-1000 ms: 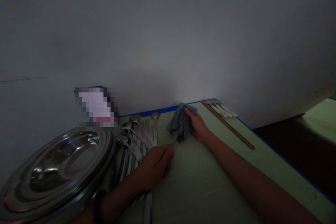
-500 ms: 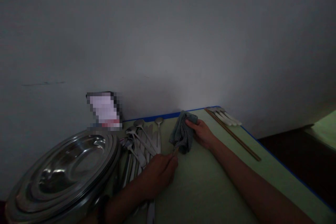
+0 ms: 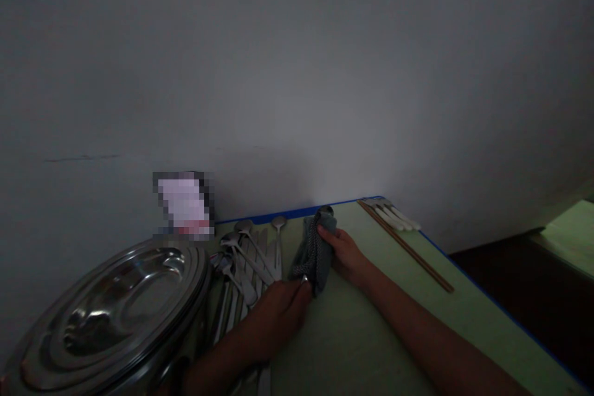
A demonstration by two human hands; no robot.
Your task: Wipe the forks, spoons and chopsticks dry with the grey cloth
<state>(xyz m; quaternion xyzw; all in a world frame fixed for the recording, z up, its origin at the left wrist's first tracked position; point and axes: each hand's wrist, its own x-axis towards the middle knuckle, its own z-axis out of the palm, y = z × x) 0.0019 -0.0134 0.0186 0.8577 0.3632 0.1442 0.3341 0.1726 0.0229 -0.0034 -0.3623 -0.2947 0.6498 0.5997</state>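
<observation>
My left hand [image 3: 284, 310] is closed around the handle end of a metal spoon [image 3: 327, 210], whose bowl shows above a grey-blue checked cloth [image 3: 315, 253]. The cloth wraps the middle of the spoon and hides most of its length. With thumb and fingers my right hand [image 3: 346, 253] pinches the cloth from the right side. Left of both hands, several metal spoons [image 3: 244, 247] and other cutlery lie in a loose pile, partly behind my left forearm.
Stacked steel plates [image 3: 125, 309] stand at the left front. A blurred-out device [image 3: 185, 204] leans on the wall. Wooden chopsticks [image 3: 408, 247] and several white-handled forks [image 3: 394, 215] lie on the right of the green table [image 3: 371, 334], which has a blue edge.
The cloth has slid down along the spoon with my right hand, and the spoon's bowl now shows above it. My left hand keeps hold of the handle. The view has tilted slightly.
</observation>
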